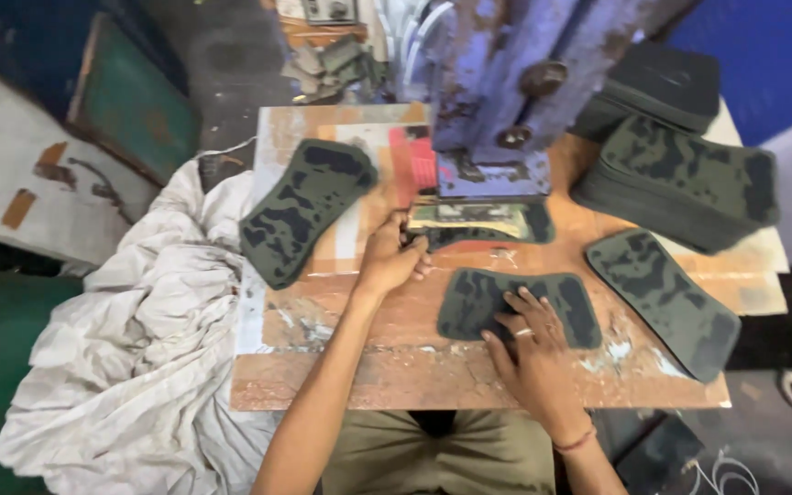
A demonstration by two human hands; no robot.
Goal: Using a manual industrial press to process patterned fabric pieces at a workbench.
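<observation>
Paint-scarred and worn, the wooden bench (396,367) sits under a chipped purple press (515,82), with blue walls behind and a heap of pale cloth (139,339) spilling off its left edge.

At the press, the left hand (391,259) is curled, fingertips pinching the near end of a camouflage-patterned piece (483,223) that lies under the press head. Close by on the near side, the right hand (529,344) lies spread and flat, fingers pressing on another dark camouflage piece (515,307) that rests on the bench in front of the person.

Further out, a single piece (304,206) of the same shape lies to the left, partly over the cloth side of the bench. Another single piece (666,298) lies to the right, and beyond it a thick stack of pieces (689,179) rises near the far right corner, with a darker stack (666,82) behind that.

To my eye this is the feeding step: one piece is being seated or drawn at the press while the other waits under the flat hand. A next move would call for squaring the piece under the head and keeping the fingertips clear of it.
</observation>
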